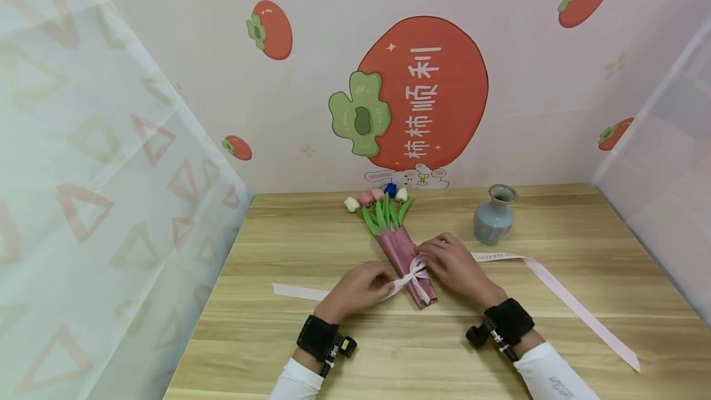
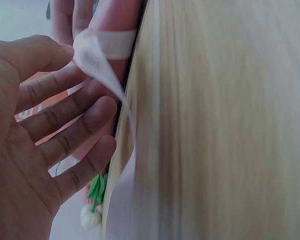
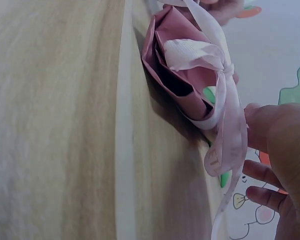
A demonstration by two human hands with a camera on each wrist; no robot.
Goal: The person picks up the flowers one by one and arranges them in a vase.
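Wood-grain worktop (image 1: 411, 366) before a wall (image 1: 302, 97) printed with persimmons. At left, one end of the ribbon (image 1: 300, 291) lies flat, leading to our left hand (image 1: 358, 289), which pinches it between thumb and forefinger beside the bow (image 1: 413, 275); its other fingers are bent and loosely spread. If this side pulls harder than the other, we think the bow could slip lopsided or come undone. Mid-view, the bouquet (image 1: 395, 249) lies diagonally, blooms away from us, the bow near its stem end; too hard a tug might crease the wrapping. Just right, our right hand (image 1: 457, 267), back uppermost, pinches a loop (image 3: 233, 125). Beyond stands a vase (image 1: 493, 221), which a swinging arm might knock.
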